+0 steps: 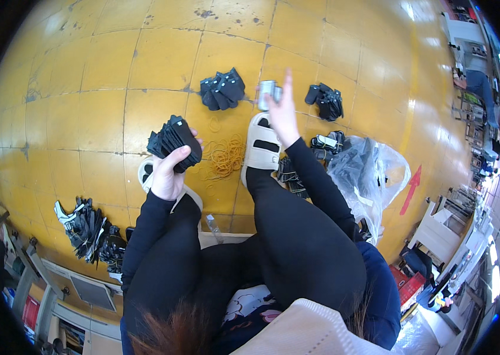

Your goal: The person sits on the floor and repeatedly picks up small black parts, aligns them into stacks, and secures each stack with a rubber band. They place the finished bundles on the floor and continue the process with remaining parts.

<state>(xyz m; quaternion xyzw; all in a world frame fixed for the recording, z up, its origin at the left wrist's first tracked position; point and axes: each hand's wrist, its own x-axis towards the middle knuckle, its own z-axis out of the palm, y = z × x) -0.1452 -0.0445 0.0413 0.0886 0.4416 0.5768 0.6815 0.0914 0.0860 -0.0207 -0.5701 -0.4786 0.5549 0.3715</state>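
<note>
My left hand (pixel 170 174) is closed round a fanned stack of flat black pieces (pixel 174 142), with the thumb lying across their near end. Up and to the right, my blurred right hand (pixel 283 118) has a long finger stretched out. Small pale grey pieces (pixel 266 94) show at its thumb, seemingly held between thumb and fingers; the blur hides the exact grip. Between the hands, on the floor, lies a loose heap of thin yellow rubber bands (pixel 226 157). One pile of black pieces (pixel 223 90) rests beyond them, and another black pile (pixel 324 101) sits right of my right hand.
Right of my legs stands a clear plastic bag (pixel 374 174), with black bundles (pixel 291 174) beside it. More black bundles (pixel 87 231) lie at the left. My pale sandal (pixel 262 145) is under my right hand. Benches (pixel 442 228) line the right side of the yellow floor (pixel 99 65).
</note>
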